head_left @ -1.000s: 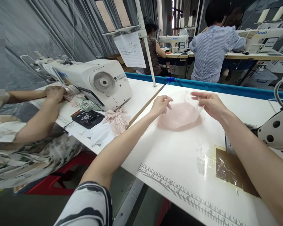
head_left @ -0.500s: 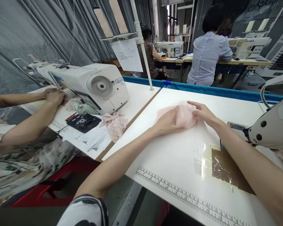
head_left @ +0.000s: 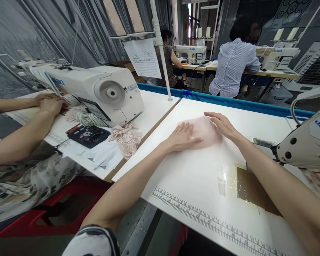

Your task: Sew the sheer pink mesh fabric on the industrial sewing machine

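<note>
A thin pale pink piece of fabric (head_left: 202,131) lies flat on the white sewing table (head_left: 192,177). My left hand (head_left: 182,137) rests on its near left edge, palm down with fingers stretched out. My right hand (head_left: 222,124) presses flat on its right side, fingers also extended. Neither hand grips anything.
My sewing machine (head_left: 306,142) stands at the right, with a brown plate (head_left: 252,188) in front of it and a printed ruler (head_left: 202,222) along the table's near edge. At the left a co-worker's hands (head_left: 49,103) work at another machine (head_left: 96,90); lace (head_left: 126,137) lies beside it. Other people sew behind.
A second ago both hands held the pink fabric lifted by its top edge. They have since laid it down and now lie flat on it.
</note>
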The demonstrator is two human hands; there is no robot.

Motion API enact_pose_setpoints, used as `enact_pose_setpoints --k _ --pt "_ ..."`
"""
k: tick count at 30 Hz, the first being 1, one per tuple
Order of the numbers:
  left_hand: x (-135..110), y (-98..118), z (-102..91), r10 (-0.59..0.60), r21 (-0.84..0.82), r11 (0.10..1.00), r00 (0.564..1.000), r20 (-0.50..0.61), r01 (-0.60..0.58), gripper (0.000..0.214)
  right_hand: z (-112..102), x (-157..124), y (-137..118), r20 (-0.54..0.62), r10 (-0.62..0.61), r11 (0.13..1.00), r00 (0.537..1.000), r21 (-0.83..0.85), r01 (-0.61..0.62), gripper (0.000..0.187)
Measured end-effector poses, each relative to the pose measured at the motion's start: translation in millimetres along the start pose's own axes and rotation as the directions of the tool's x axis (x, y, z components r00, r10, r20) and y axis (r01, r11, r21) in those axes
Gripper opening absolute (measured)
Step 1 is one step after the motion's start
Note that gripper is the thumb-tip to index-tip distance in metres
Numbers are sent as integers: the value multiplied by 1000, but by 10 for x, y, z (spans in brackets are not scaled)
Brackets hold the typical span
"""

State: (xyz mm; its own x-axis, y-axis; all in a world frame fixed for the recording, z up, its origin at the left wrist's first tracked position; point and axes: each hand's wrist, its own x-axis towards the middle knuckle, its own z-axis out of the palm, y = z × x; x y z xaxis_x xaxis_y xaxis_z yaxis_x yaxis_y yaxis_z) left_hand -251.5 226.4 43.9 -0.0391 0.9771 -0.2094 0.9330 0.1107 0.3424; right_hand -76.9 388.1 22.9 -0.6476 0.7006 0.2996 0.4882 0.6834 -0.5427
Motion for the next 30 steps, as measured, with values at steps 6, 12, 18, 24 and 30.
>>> enact_pose_setpoints --k 6,12,18,24,30 --pt "-42 -21 -46 -68 75 995 998 9 67 113 132 88 93 0 100 987 995 -125 -100 36" --pt "-69 -5 -97 -113 157 983 990 81 99 132 -1 -292 101 -37 102 977 994 -184 -107 39" --pt "26 -62 -54 -44 231 973 997 64 28 129 -401 -1405 -318 68 -36 992 997 -122 45 43" --pt "187 -261 68 72 253 966 997 -39 -60 113 -991 -2598 -269 -85 -143 972 986 -200 124 33" --pt "282 -233 5 148 283 956 964 -223 -81 98 -1832 -3299 327 -378 76 894 923 -385 -231 29"
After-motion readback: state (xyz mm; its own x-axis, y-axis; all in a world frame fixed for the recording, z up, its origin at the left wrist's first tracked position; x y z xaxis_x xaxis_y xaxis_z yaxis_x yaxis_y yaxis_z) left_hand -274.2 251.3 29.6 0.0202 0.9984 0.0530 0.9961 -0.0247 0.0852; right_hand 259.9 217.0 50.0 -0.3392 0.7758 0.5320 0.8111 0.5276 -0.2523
